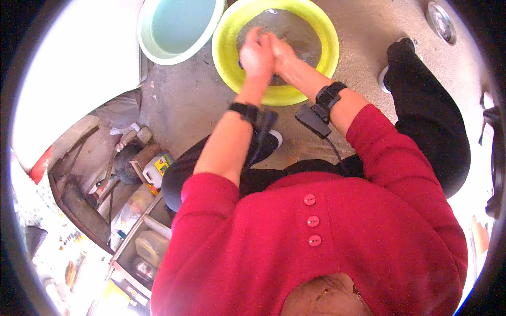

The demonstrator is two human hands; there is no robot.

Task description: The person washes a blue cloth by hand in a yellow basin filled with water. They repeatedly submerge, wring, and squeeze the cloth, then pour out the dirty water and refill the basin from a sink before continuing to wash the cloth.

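Over a yellow plastic basin (330, 43), my left hand (257, 57) and my right hand (281, 52) are pressed together, fingers curled. The left one is blurred. Cloudy grey water (302, 33) fills the bottom of the basin below them. Small dark blue patches show beside and beneath my hands; what they belong to is hidden, and I cannot tell whether anything is between my palms. Black straps with small boxes sit on both wrists.
A pale green basin (174, 59) holding bluish water touches the yellow one on its left. A round metal dish (442, 23) lies at the upper right. To my left are a white jug (155, 170), pipes, and a shelf (138, 225) with containers. My legs flank the concrete floor (185, 98).
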